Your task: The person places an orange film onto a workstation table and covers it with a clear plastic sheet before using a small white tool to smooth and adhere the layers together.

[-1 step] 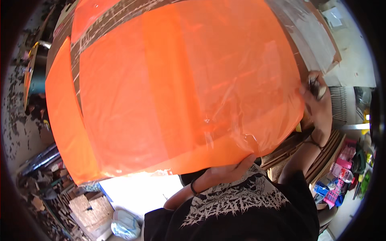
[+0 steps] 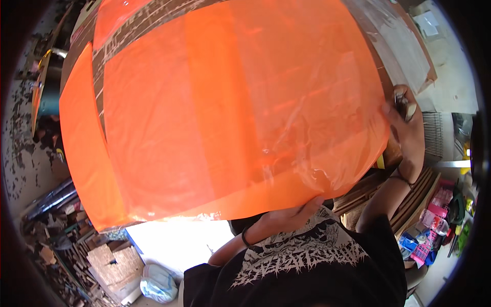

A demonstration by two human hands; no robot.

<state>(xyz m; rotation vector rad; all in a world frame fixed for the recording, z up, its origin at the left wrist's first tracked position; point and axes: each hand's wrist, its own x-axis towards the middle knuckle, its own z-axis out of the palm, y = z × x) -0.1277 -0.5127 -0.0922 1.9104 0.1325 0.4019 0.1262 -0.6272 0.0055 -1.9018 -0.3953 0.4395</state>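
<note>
A wide orange plastic sheet point(image 2: 153, 128), glossy and creased, lies over a brown printed surface in front of me. My left hand point(image 2: 289, 218) is at its near edge, close to my shirt. One digit reaches onto the edge; the rest seem curled round it, partly hidden. At the right edge my right hand point(image 2: 408, 125) has its fingers curled round a small metallic and pale object point(image 2: 409, 110), whose kind I cannot make out. That hand's thumb side touches the sheet's rim. A narrower orange strip point(image 2: 89, 153) hangs along the left side.
Clear film point(image 2: 401, 59) covers the far right side. Wood strips point(image 2: 417, 192) lie below my right arm, beside a pink basket point(image 2: 422, 250) of mixed items. Wood scraps point(image 2: 66, 245), a particleboard piece point(image 2: 115, 266) and a tied plastic bag point(image 2: 158, 284) are at lower left.
The sheet and surroundings sit very slightly shifted in the picture. Both hands keep their places at the sheet's edges; the right hand's fingers have tilted a little.
</note>
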